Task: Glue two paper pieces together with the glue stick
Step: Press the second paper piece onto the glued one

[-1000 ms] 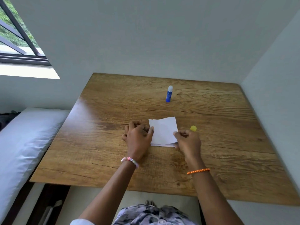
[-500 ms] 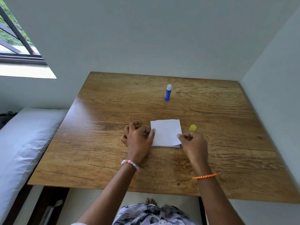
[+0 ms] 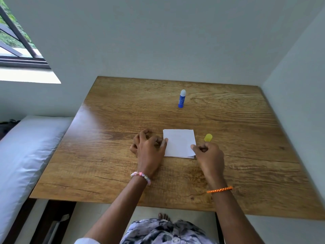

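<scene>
With both paper pieces stacked on the wooden table [image 3: 109, 155], the work sits between the two hands. The upper paper piece [image 3: 179, 144] lies flat and nearly square, its edges roughly parallel to the table's near edge. A thin sliver of the lower paper piece [image 3: 190, 157] shows along the near right corner, so alignment is close but not exact.

The left hand [image 3: 148, 150] rests just left of the stack, fingers curled loosely, gripping nothing; its thumb tip touches the left edge of the upper piece. The right hand [image 3: 209, 156] sits at the near right corner, fingers curled into a loose fist with the thumb at the paper's right edge. Whether it pinches the corner cannot be told.

The glue stick [image 3: 181, 99] stands upright, uncapped, long axis vertical, white tip upward, well apart on the far side of the stack. It lies almost directly beyond the paper, slightly nearer the right hand's reach. The yellow cap [image 3: 208, 137] rests just beyond the right hand, right of the stack.

Judgement: the pieces appear joined; pressing the stack flat is probably the step in hand.
</scene>
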